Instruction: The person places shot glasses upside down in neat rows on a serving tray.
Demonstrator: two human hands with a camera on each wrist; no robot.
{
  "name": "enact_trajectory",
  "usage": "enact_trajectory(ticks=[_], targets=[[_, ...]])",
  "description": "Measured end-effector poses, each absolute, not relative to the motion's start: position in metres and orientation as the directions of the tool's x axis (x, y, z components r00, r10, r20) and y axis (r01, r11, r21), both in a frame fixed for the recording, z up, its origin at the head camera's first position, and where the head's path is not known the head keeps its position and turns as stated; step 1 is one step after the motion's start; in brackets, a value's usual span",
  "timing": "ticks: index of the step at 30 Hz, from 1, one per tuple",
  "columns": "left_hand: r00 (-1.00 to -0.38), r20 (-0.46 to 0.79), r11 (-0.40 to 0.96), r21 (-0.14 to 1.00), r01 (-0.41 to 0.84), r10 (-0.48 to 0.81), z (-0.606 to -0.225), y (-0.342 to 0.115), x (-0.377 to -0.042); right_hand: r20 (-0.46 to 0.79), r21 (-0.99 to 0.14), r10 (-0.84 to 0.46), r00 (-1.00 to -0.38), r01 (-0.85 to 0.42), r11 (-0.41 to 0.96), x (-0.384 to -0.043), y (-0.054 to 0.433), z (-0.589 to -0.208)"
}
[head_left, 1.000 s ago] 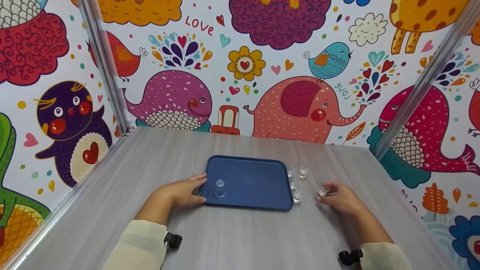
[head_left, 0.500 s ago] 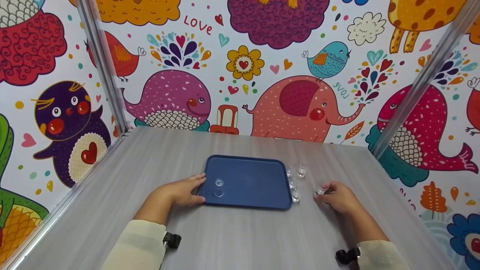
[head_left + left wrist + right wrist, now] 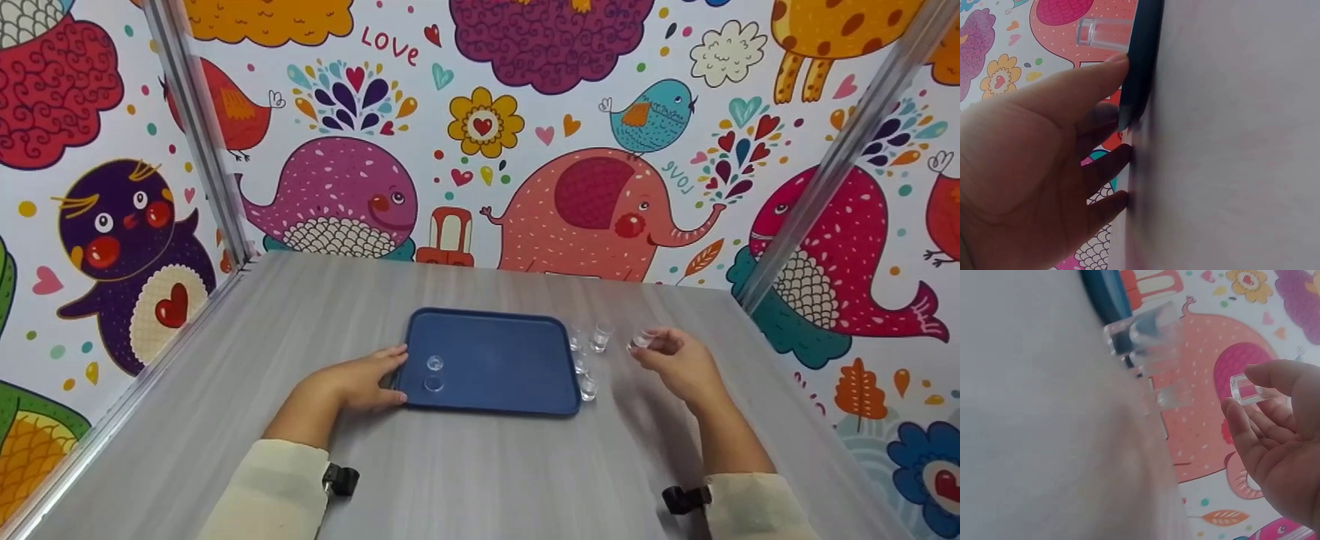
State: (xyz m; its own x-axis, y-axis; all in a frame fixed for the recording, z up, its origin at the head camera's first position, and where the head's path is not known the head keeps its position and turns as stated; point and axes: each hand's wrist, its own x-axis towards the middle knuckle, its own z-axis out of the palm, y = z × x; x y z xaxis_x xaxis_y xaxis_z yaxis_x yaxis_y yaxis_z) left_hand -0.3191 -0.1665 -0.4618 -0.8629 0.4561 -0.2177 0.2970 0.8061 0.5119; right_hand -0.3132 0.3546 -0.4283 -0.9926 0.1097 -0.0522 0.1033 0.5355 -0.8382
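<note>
Pinching a small clear glass (image 3: 640, 342) between the thumb and fingers of my right hand (image 3: 686, 367), I hold it above the grey table (image 3: 480, 465), right of the blue tray (image 3: 495, 360). My left hand (image 3: 364, 381) touches the tray's left edge, thumb and fingers apart. Two glasses (image 3: 434, 363) sit on its left part; three more glasses (image 3: 589, 388) line its right edge, with a single glass (image 3: 600, 337) just right of their far end.
</note>
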Motion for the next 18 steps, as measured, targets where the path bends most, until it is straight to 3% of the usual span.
enact_trajectory(ticks=[10,18], targets=[[-0.871,-0.213,0.810,0.510,0.288,0.443,-0.464,-0.169,-0.319,0.010,-0.864,0.066,-0.998,0.025,0.503,-0.319,0.304,-0.419],[-0.869,-0.212,0.808,0.513,0.290,0.447,-0.466,-0.164,-0.320,0.086,-0.920,-0.040,-0.995,-0.095,0.381,-0.324,0.241,-0.421]])
